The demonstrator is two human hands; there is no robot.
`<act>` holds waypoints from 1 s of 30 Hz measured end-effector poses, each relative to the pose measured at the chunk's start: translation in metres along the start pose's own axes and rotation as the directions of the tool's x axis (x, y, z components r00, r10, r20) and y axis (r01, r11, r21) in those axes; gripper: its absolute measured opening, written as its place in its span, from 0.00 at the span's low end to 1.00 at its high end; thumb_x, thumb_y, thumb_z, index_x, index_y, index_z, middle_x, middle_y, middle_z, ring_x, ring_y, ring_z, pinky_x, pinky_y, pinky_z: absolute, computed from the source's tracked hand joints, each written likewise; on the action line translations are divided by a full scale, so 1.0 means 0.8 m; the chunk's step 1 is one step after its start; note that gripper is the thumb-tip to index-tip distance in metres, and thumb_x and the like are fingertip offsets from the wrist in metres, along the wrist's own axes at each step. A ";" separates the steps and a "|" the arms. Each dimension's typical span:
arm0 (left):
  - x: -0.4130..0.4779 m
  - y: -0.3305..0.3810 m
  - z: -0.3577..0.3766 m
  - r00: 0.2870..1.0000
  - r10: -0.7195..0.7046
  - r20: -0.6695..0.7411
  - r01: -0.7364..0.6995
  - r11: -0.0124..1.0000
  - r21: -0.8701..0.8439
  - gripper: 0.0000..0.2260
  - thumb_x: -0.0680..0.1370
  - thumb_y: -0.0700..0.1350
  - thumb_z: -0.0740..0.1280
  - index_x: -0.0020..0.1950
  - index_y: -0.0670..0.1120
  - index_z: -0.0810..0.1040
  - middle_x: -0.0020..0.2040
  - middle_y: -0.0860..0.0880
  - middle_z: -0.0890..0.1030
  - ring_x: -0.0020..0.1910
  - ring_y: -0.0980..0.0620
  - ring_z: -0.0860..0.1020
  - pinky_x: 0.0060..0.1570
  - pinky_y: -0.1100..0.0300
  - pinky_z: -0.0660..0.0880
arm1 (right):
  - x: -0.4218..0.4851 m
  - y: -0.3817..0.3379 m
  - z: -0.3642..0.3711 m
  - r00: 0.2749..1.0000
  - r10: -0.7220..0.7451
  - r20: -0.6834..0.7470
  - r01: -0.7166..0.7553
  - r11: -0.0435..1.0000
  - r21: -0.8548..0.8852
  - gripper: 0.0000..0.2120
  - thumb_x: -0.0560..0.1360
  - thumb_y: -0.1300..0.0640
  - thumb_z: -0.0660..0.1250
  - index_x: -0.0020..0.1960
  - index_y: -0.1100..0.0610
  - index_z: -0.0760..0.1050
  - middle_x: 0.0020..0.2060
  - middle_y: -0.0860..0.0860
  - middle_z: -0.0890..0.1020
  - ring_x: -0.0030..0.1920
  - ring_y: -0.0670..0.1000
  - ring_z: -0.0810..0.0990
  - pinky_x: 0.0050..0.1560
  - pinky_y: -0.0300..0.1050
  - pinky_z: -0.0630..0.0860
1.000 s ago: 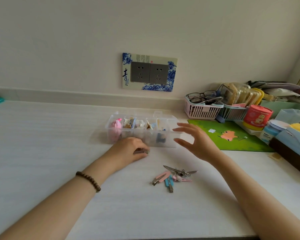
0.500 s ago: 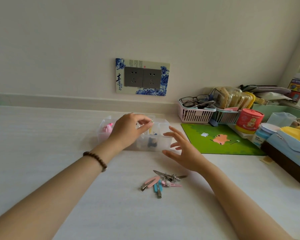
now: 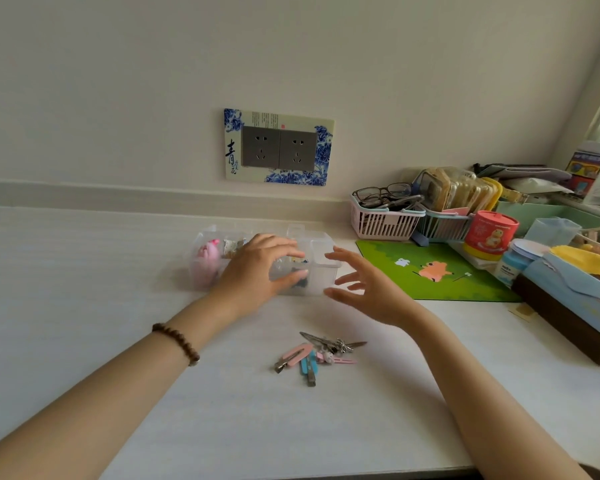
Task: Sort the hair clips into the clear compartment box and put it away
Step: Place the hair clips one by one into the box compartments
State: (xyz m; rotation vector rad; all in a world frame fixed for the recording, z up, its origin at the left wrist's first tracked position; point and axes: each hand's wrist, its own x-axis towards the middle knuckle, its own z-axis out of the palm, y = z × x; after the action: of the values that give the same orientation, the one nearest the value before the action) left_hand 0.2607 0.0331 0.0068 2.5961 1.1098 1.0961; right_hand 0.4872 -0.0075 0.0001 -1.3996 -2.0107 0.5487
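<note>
Several hair clips (image 3: 317, 355) lie in a loose heap at lower centre of the frame, between my forearms, their long axes fanned roughly toward me. Just above them my right hand (image 3: 368, 292) hangs with fingers spread wide and empty. I judge it the nearer one for the next pick. My left hand (image 3: 257, 271) is loosely spread over the clear compartment box (image 3: 317, 244), which runs left to right across mid-frame. I see nothing held in that hand.

The clear box (image 3: 317, 271) holds something pink (image 3: 207, 259). In front of it, on the white surface (image 3: 84, 289), lie pink, blue and silver hair clips (image 3: 312, 355). Right of the box a green mat (image 3: 465, 289) bears an orange animal (image 3: 433, 271). Behind the box are grey sockets (image 3: 278, 147) in a blue-flowered white frame (image 3: 234, 119).
</note>
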 end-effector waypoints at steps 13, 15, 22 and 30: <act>-0.061 0.027 0.004 0.873 -0.120 0.473 0.233 0.954 -0.188 0.18 0.65 0.65 0.70 0.53 0.62 0.78 0.48 0.62 0.75 0.48 0.59 0.73 0.50 0.64 0.70 | -0.046 -0.031 -0.005 0.931 0.101 0.352 -0.086 0.995 -0.058 0.10 0.67 0.47 0.74 0.45 0.50 0.81 0.42 0.52 0.83 0.37 0.44 0.74 0.41 0.37 0.71; -0.060 0.028 0.009 0.877 -0.124 0.464 0.241 0.949 -0.204 0.16 0.65 0.64 0.70 0.50 0.62 0.79 0.47 0.60 0.75 0.47 0.58 0.73 0.49 0.62 0.71 | -0.047 -0.028 -0.001 0.934 0.106 0.342 -0.094 0.994 -0.053 0.09 0.66 0.48 0.75 0.44 0.49 0.81 0.42 0.56 0.82 0.36 0.45 0.71 0.40 0.39 0.69; -0.057 0.021 0.016 0.896 -0.181 0.406 0.291 0.929 -0.229 0.07 0.67 0.56 0.73 0.39 0.55 0.79 0.43 0.56 0.77 0.42 0.58 0.72 0.43 0.64 0.68 | -0.041 -0.026 0.013 0.960 0.091 0.265 -0.091 0.996 -0.010 0.06 0.68 0.49 0.74 0.43 0.48 0.82 0.37 0.51 0.82 0.35 0.45 0.71 0.37 0.38 0.69; -0.046 0.002 0.009 0.883 -0.200 0.425 0.301 0.935 -0.186 0.09 0.67 0.56 0.73 0.36 0.53 0.79 0.40 0.53 0.79 0.37 0.56 0.75 0.44 0.54 0.76 | -0.028 -0.023 0.028 0.991 0.100 0.085 -0.097 0.995 -0.034 0.04 0.69 0.50 0.73 0.43 0.50 0.82 0.39 0.45 0.82 0.36 0.43 0.72 0.35 0.32 0.69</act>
State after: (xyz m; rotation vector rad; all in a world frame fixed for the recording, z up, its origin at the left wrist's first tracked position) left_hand 0.2489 0.0085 -0.0188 2.2567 1.0898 0.5660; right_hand 0.4647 -0.0348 -0.0103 -1.5235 -2.0329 0.6352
